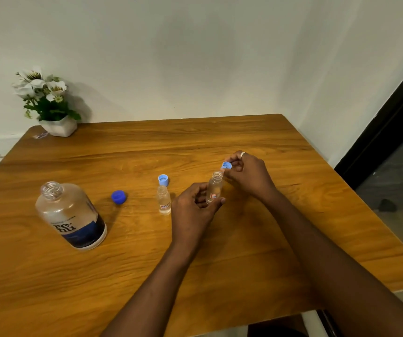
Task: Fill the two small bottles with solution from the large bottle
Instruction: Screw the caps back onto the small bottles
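The large clear bottle [70,214] with a dark blue label stands uncapped at the left of the wooden table [244,251]. Its dark blue cap [118,197] lies to its right. One small clear bottle [164,200] stands open mid-table, a light blue cap [163,180] just behind it. My left hand [193,210] grips the second small bottle [214,187], open and tilted slightly. My right hand [247,175] pinches its light blue cap [226,165] just above and right of the bottle's mouth.
A white pot of white flowers [49,103] sits at the far left corner against the wall. The table's right edge runs near a dark door frame [390,132]. Bare wood lies in front of my arms.
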